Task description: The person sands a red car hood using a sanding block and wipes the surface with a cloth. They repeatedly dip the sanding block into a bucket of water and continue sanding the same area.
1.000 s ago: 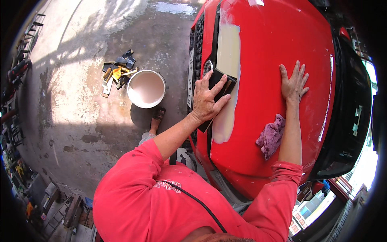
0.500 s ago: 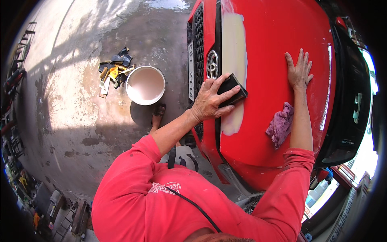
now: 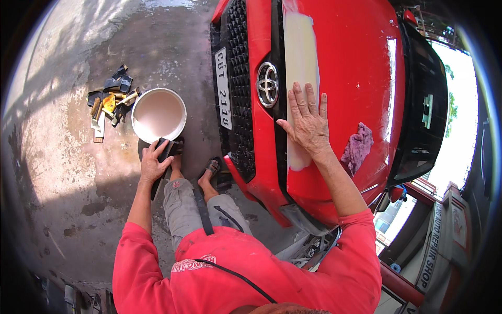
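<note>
My left hand [image 3: 153, 165] is closed around a black sanding block [image 3: 165, 150] beside the lower rim of a white bucket [image 3: 180, 118]. Pale pinkish, cloudy liquid fills much of that bucket. On the front of a red car hood [image 3: 353, 68], my right hand [image 3: 308, 118] lies flat with its fingers stretched out. It rests over the lower half of a long cream-coloured filler patch [image 3: 301, 49]. A crumpled purple cloth [image 3: 358, 148] lies on the hood, to the right of my right wrist.
Left of the bucket, a heap of black sandpaper pieces [image 3: 117, 82], wooden blocks and a yellow piece lies on the stained concrete floor [image 3: 68, 172]. The car's black grille [image 3: 239, 68] and round chrome emblem [image 3: 267, 85] border the patch. My sandalled foot [image 3: 209, 172] stands near the bumper.
My left hand has left the patch with the sanding block and moved left and down to the bucket. My right hand has slid from farther back on the hood onto the patch.
</note>
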The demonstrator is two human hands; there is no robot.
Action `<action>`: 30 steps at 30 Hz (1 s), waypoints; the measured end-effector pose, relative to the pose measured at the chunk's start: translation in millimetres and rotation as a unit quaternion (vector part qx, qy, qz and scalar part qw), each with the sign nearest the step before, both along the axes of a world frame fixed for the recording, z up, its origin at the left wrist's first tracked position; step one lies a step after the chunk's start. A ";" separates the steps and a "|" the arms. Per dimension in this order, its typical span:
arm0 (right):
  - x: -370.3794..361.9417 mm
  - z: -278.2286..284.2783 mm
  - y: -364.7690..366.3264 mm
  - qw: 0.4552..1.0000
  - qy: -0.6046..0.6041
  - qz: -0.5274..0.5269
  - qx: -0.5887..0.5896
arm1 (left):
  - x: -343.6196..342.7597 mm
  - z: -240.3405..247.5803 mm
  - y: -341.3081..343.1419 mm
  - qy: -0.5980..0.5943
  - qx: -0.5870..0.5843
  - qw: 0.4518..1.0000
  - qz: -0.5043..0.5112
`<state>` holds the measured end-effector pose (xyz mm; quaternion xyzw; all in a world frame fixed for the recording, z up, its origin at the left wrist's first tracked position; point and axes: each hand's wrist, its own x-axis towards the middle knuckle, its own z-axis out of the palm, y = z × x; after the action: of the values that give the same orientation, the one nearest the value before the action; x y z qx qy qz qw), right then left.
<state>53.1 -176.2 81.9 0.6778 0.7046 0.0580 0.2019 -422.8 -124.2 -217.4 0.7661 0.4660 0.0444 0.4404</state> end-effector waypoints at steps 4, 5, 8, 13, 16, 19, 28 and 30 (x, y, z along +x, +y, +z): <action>18.0 -19.7 60.4 0.999 -0.032 -0.018 0.023 | -74.4 -20.3 -14.3 0.091 -0.056 0.993 0.051; 24.7 -22.2 78.4 0.998 -0.040 -0.020 0.034 | -86.4 -21.1 -19.1 0.097 -0.065 0.991 0.060; 33.7 -23.0 141.1 0.991 -0.121 -0.053 0.013 | -114.7 -30.2 -39.7 0.122 -0.064 0.987 0.080; 48.1 -33.3 196.4 0.985 -0.150 -0.058 0.059 | -124.1 -22.2 -53.6 0.160 -0.137 0.972 0.103; 53.8 -39.6 202.8 0.988 -0.118 -0.051 0.081 | -126.9 -25.1 -60.6 0.163 -0.141 0.971 0.105; 42.7 -35.7 182.1 0.988 -0.140 -0.041 0.043 | -120.8 -25.8 -61.4 0.163 -0.155 0.968 0.110; 17.3 -19.9 83.6 0.999 -0.043 -0.022 0.024 | -92.2 -17.1 -51.8 0.144 -0.146 0.975 0.090; 12.4 -18.4 58.5 0.999 -0.020 -0.017 0.019 | -93.5 -19.2 -58.2 0.138 -0.141 0.976 0.087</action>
<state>65.6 -117.7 63.6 0.6924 0.6873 0.0815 0.2037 -516.3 -182.4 -236.6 0.6515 0.5886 -0.0903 0.4701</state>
